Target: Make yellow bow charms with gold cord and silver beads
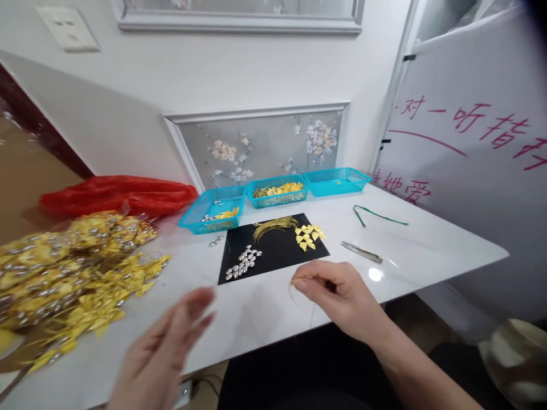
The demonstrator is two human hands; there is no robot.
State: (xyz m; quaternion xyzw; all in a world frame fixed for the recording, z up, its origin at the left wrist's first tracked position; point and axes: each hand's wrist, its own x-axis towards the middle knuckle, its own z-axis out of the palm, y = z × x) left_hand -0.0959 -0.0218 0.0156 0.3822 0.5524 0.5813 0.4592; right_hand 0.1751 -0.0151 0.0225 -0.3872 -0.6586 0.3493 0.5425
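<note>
My right hand [342, 299] pinches a thin yellow wire [292, 291] between thumb and forefinger, just above the table's near edge. The wire curls downward from the fingertips. Lower left, my left hand [164, 347] is in the air, blurred, its fingers slightly apart and nothing visible in them. Beyond both hands lies a black mat [273, 253]. On it are silver oval beads [244, 263], a bundle of curved yellow wires [273, 226] and a pile of yellow petal-shaped pieces [308, 236].
Three blue baskets [213, 225] line the wall, holding beads and yellow pieces. Tweezers [362, 251] and a bent green wire [380, 215] lie right on the white table [444, 245]. Heaped yellow-and-silver sprays [81, 273] and a red plastic bag [115, 193] occupy the left.
</note>
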